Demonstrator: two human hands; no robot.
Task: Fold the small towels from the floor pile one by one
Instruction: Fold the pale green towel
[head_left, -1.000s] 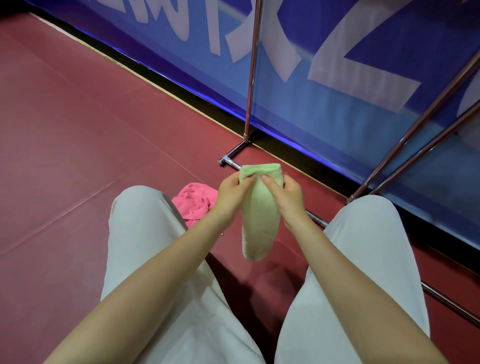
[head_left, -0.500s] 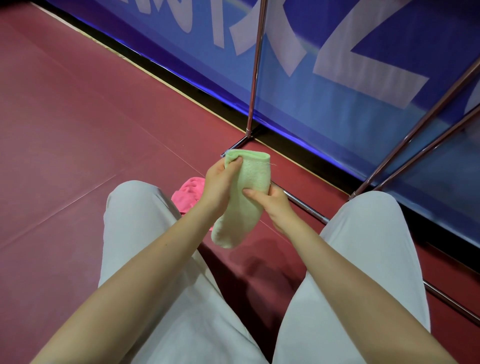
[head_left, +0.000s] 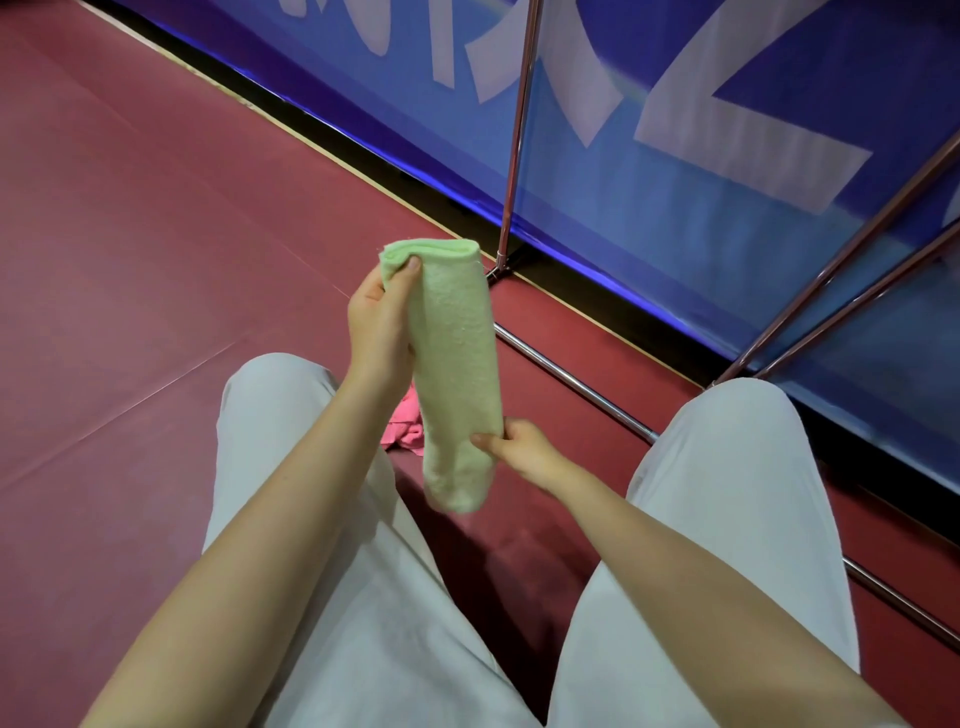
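**Both hands pinching a hanging green towel, mid-fold**

Gripping at two ends: your left hand (head_left: 382, 325) pinches the folded top edge of the green towel (head_left: 457, 374), thumb on the near face, while your right hand (head_left: 519, 449) pinches the strip low down, just above its free bottom end.

Landmark: the green towel, held in the air between your knees.
- Blue banner (head_left: 675, 171) well beyond it, across the red floor (head_left: 130, 260).
- Metal rack frame (head_left: 519, 130), upright just beyond its top, base rail running off to the right.
- Pink towel (head_left: 402, 423) on the floor directly behind it, mostly hidden.

Handling, as a judgement: light, soft terry, limp, no stiffness; layers likely to slide apart if held loosely. Take it at edges and corners, pinching through all layers. Next fold probably brings bottom up to top.
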